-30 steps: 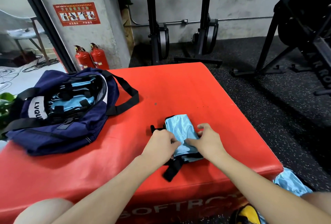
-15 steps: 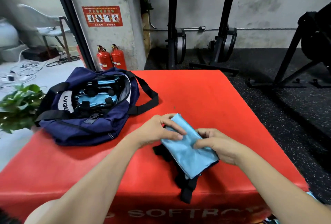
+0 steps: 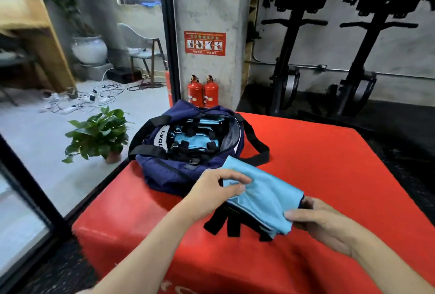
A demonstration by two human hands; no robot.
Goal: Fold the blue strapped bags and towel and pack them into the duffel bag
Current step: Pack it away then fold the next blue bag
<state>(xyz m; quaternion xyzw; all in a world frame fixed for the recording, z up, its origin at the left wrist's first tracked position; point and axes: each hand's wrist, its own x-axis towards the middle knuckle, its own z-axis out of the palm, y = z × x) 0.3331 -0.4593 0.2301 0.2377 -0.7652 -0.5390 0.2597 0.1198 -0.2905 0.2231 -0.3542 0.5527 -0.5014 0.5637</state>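
Lifted off the red pad [image 3: 329, 164] since before, the folded blue bag [image 3: 261, 197] hangs pinched between your left hand [image 3: 211, 193] and right hand [image 3: 322, 220]; carry it toward eleven o'clock, straps tucked, into the open duffel [image 3: 164, 171].

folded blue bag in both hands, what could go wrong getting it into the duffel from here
1. The black straps dangle loose under the folded blue bag; they could snag on the duffel's shoulder strap or rim.
2. The left hand and right hand pinch only its ends, so the fold may sag open if either grip slips.
3. The duffel bag already holds several folded bags and sits at the red block's corner; pushing down could nudge it off.
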